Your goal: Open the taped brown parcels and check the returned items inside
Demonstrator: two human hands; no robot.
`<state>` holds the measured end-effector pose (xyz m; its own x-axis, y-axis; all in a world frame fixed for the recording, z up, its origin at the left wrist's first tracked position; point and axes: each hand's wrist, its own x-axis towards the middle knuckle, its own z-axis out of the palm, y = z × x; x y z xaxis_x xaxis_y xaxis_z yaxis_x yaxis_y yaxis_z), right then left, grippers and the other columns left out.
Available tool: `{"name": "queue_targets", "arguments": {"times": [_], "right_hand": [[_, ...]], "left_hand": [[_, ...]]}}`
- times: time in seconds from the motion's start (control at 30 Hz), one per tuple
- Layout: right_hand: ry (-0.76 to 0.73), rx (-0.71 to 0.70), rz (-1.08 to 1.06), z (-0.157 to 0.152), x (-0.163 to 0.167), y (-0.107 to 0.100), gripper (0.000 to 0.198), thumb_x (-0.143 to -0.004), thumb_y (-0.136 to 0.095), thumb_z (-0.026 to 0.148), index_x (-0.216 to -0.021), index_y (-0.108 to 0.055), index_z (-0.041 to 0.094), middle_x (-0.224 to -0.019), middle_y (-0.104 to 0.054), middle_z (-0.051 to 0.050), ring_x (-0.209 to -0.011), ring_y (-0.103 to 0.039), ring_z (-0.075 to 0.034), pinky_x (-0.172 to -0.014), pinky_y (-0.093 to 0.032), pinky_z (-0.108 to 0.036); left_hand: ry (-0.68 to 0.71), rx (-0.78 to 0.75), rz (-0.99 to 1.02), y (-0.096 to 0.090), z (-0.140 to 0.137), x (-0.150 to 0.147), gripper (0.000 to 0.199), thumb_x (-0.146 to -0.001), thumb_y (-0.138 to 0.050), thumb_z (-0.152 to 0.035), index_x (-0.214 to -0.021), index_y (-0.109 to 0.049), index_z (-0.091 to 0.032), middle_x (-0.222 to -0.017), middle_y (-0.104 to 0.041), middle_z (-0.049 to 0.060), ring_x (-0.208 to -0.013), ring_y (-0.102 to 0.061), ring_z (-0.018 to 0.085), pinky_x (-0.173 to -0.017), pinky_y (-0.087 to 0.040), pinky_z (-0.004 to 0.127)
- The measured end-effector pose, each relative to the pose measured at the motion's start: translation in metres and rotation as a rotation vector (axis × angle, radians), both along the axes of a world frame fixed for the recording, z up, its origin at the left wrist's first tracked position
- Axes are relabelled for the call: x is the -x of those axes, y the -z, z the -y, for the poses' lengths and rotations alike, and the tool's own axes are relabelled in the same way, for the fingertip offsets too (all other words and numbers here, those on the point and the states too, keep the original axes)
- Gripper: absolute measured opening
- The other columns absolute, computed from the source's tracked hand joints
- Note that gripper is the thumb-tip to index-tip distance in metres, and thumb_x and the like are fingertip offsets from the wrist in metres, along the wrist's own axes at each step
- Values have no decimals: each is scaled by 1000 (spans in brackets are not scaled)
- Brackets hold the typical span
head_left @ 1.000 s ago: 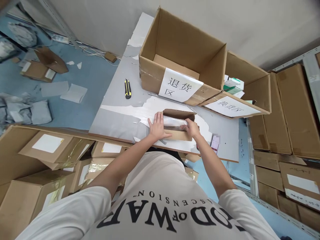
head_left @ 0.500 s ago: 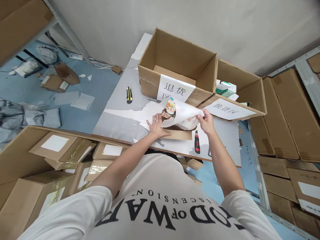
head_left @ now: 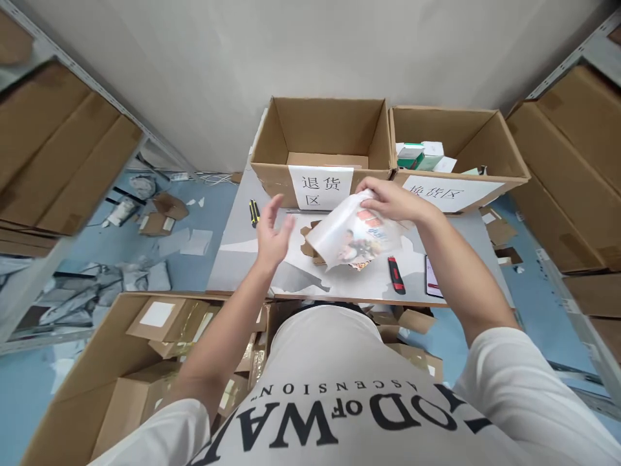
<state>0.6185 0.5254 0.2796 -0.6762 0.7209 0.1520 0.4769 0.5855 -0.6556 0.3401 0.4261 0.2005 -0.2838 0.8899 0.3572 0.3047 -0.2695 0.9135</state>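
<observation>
Translucent plastic pouch [head_left: 356,236] with a printed item inside now hangs lifted above the surface [head_left: 242,255], pinched in my right hand [head_left: 388,199]. My left hand [head_left: 272,230] has let go of the small carton [head_left: 310,249], fingers spread, beside the pouch.
</observation>
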Motion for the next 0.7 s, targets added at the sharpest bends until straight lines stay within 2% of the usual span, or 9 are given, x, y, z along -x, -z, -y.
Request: {"name": "queue_targets", "arguments": {"times": [0.07,0.13,0.2,0.27,0.37,0.43,0.53,0.6,0.7], "right_hand": [[-93,40,31,5,14,1,22,-80,-66,37,-95,-59,23,-91,-67,-3,-89,-58,-22,-69,-41,-29],[-135,99,-10,12,27,5,21,-77,-71,36,-91,-60,24,-86,-67,-1,-85,-59,-21,-70,-41,-29],[-119,139,-77,18,33,12,26,-74,-76,35,-91,-60,24,-86,-66,0,-82,-58,-19,-71,-43,-30],[-63,150,-140,23,28,19,34,-69,-79,35,-96,-60,25,-91,-66,0,-82,-58,-18,-72,-45,-31],[48,146,-224,34,5,38,43,-71,-76,41,-106,-57,26,-100,-64,-3,-86,-58,-18,-75,-47,-33],[232,136,-334,51,-12,60,36,-80,-65,47,-108,-56,26,-99,-63,-4,-86,-58,-18,-77,-48,-34],[794,184,-652,96,-23,99,29,-82,-59,49,-95,-57,24,-83,-59,-2,-71,-56,-15,-70,-50,-33],[749,404,-666,131,-19,121,34,-76,-67,48,-97,-58,23,-79,-59,-1,-65,-55,-14,-65,-50,-32],[618,701,-623,170,-4,139,51,-66,-77,46,-107,-57,23,-87,-62,-4,-72,-60,-16,-65,-53,-33]], "left_hand": [[208,76,-165,-26,3,-20,70,-70,-73,-54,-127,-55,-19,-132,-58,12,-126,-51,30,-109,-37,42],[381,213,-241,-34,7,-42,66,-68,-75,-52,-122,-59,-18,-121,-64,12,-117,-57,32,-101,-43,43],[498,338,-198,-25,11,-59,55,-72,-72,-51,-113,-63,-16,-108,-69,11,-103,-63,31,-89,-49,40],[538,441,-29,-9,18,-66,49,-74,-69,-50,-106,-65,-13,-99,-70,10,-89,-66,26,-77,-52,35],[454,548,320,12,30,-63,48,-71,-73,-49,-101,-63,-13,-89,-70,7,-72,-64,18,-65,-51,28],[350,585,500,20,37,-57,47,-66,-77,-47,-96,-62,-13,-79,-68,3,-63,-61,14,-60,-50,25],[221,610,649,27,43,-53,46,-61,-82,-45,-87,-60,-14,-68,-63,0,-53,-56,10,-54,-49,24],[175,608,693,32,46,-53,47,-59,-83,-45,-85,-60,-14,-67,-62,-1,-51,-55,9,-51,-48,23],[160,623,727,38,47,-55,46,-59,-83,-45,-84,-60,-14,-66,-62,0,-50,-55,9,-50,-48,23]]}}
